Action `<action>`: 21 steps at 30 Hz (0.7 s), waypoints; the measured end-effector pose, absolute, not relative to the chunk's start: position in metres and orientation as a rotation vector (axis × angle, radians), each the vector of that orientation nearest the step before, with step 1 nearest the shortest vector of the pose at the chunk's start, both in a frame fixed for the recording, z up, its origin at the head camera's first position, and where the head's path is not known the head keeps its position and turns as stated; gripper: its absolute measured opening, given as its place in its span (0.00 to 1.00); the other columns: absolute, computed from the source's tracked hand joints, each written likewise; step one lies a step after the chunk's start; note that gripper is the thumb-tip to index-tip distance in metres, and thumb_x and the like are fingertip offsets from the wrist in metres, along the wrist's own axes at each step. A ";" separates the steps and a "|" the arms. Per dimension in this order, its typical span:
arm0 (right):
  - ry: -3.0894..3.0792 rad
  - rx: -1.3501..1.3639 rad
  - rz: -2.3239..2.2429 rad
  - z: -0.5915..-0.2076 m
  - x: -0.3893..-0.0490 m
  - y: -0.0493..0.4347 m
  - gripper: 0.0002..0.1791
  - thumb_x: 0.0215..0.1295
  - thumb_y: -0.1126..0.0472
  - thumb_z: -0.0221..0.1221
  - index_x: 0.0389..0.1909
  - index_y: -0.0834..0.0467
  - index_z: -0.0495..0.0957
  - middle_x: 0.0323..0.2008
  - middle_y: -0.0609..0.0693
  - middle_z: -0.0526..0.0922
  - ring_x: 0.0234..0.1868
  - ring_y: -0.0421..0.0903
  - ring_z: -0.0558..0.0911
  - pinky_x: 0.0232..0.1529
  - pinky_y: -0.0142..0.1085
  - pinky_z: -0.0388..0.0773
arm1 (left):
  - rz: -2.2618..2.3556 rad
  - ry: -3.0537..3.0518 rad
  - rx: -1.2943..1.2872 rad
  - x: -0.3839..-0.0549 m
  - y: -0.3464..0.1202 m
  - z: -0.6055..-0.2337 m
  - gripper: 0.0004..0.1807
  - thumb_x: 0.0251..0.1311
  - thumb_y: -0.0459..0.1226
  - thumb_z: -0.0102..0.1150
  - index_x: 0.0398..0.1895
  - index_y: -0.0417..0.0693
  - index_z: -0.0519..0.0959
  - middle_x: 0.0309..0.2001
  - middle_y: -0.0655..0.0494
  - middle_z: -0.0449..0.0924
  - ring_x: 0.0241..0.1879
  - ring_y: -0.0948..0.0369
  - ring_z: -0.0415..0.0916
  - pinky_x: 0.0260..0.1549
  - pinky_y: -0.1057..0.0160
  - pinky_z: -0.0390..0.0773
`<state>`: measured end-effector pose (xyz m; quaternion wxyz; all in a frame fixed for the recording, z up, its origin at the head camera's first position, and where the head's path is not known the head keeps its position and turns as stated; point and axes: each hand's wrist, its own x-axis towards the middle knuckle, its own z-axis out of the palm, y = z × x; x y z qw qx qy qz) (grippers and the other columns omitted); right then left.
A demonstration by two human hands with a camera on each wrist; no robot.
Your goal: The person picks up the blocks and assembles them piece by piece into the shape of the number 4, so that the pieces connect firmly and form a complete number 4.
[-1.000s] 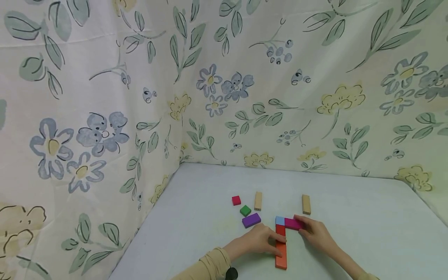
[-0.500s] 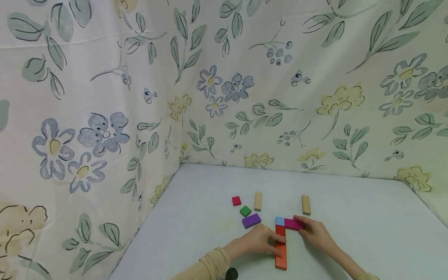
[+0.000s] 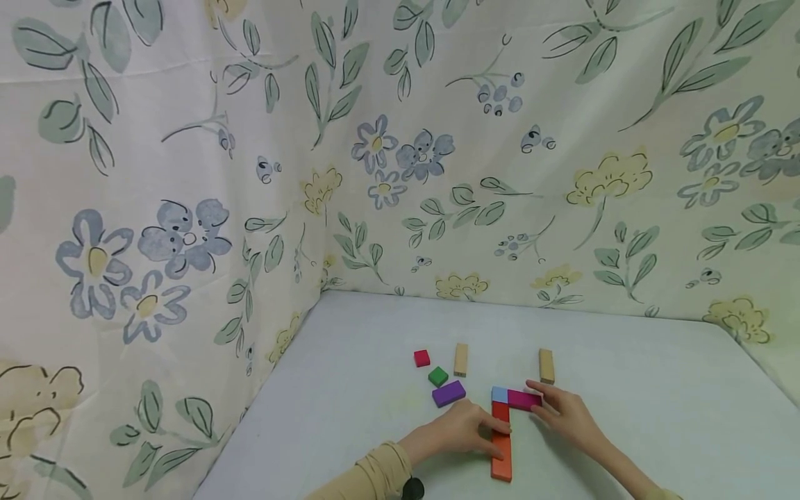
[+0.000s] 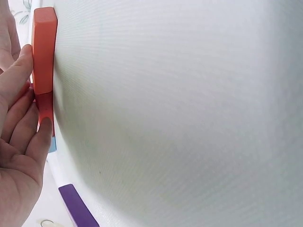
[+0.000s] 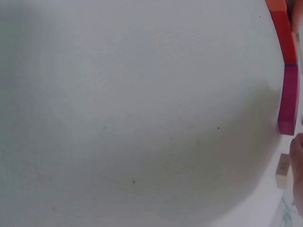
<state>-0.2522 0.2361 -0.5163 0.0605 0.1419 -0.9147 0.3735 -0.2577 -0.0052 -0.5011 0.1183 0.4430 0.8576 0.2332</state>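
Note:
An orange block (image 3: 502, 469), a red block (image 3: 501, 411) and a small light blue block (image 3: 499, 394) stand in a row on the table. A magenta block (image 3: 522, 400) extends rightward from the blue one, forming a corner. My left hand (image 3: 459, 427) rests on the row, thumb on the orange block and a finger across the red. In the left wrist view, another fingertip touches the red block's (image 4: 45, 105) side. My right hand (image 3: 569, 417) has its thumb and forefinger spread around the magenta block's outer end. The right wrist view shows these fingers just off the magenta block (image 5: 289, 99).
Left of the row lie a purple block (image 3: 448, 394), a green cube (image 3: 438, 376) and a crimson cube (image 3: 421, 357). Two plain wooden blocks lie farther back, one at left (image 3: 460, 360) and one at right (image 3: 546, 366). A floral curtain (image 3: 475, 229) borders the table.
My right fingers have spread and let go of the magenta block, backing off slightly to the right. The left hand and the row of blocks keep their places.

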 end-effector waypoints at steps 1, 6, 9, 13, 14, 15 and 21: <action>-2.763 0.443 1.139 -0.515 -0.252 0.237 0.25 0.56 0.70 0.63 0.57 0.66 0.74 0.53 0.61 0.81 0.57 0.61 0.76 0.49 0.43 0.79 | 0.684 2.508 1.298 -0.258 -0.005 -0.501 0.22 0.54 0.47 0.66 0.54 0.60 0.80 0.46 0.68 0.84 0.26 0.80 0.64 0.20 0.79 0.62; -2.735 0.458 1.122 -0.510 -0.254 0.243 0.25 0.56 0.68 0.64 0.57 0.66 0.75 0.53 0.62 0.80 0.56 0.62 0.76 0.47 0.44 0.79 | 0.682 2.511 1.304 -0.258 -0.005 -0.501 0.22 0.55 0.47 0.66 0.54 0.60 0.80 0.46 0.68 0.84 0.25 0.80 0.64 0.20 0.79 0.62; -2.717 0.434 1.089 -0.509 -0.256 0.249 0.25 0.56 0.68 0.64 0.56 0.65 0.75 0.53 0.62 0.81 0.55 0.61 0.77 0.47 0.45 0.79 | 0.682 2.509 1.294 -0.258 -0.005 -0.501 0.22 0.55 0.47 0.65 0.54 0.60 0.80 0.47 0.69 0.84 0.24 0.79 0.62 0.20 0.79 0.62; -2.706 0.400 1.033 -0.509 -0.261 0.257 0.26 0.54 0.69 0.65 0.56 0.66 0.74 0.52 0.64 0.80 0.55 0.62 0.77 0.47 0.45 0.79 | 0.691 2.502 1.274 -0.257 -0.006 -0.501 0.22 0.55 0.47 0.65 0.55 0.61 0.80 0.49 0.69 0.83 0.23 0.79 0.61 0.20 0.78 0.60; -2.708 0.391 1.016 -0.509 -0.262 0.259 0.26 0.54 0.69 0.65 0.56 0.67 0.74 0.53 0.64 0.80 0.55 0.62 0.77 0.47 0.44 0.79 | 0.692 2.501 1.272 -0.257 -0.006 -0.500 0.22 0.55 0.47 0.65 0.55 0.61 0.80 0.48 0.69 0.83 0.23 0.78 0.61 0.20 0.77 0.60; -2.703 0.385 0.999 -0.509 -0.263 0.261 0.26 0.54 0.68 0.65 0.56 0.67 0.74 0.53 0.65 0.79 0.54 0.62 0.77 0.46 0.44 0.79 | 0.693 2.500 1.272 -0.257 -0.006 -0.500 0.22 0.55 0.47 0.66 0.54 0.61 0.80 0.49 0.69 0.83 0.23 0.78 0.61 0.19 0.77 0.60; -2.617 0.429 0.945 -0.509 -0.270 0.274 0.27 0.53 0.68 0.66 0.55 0.72 0.73 0.52 0.70 0.78 0.51 0.67 0.77 0.43 0.47 0.80 | 0.686 2.506 1.278 -0.257 -0.005 -0.499 0.21 0.55 0.47 0.66 0.54 0.61 0.80 0.47 0.69 0.84 0.23 0.78 0.60 0.19 0.77 0.59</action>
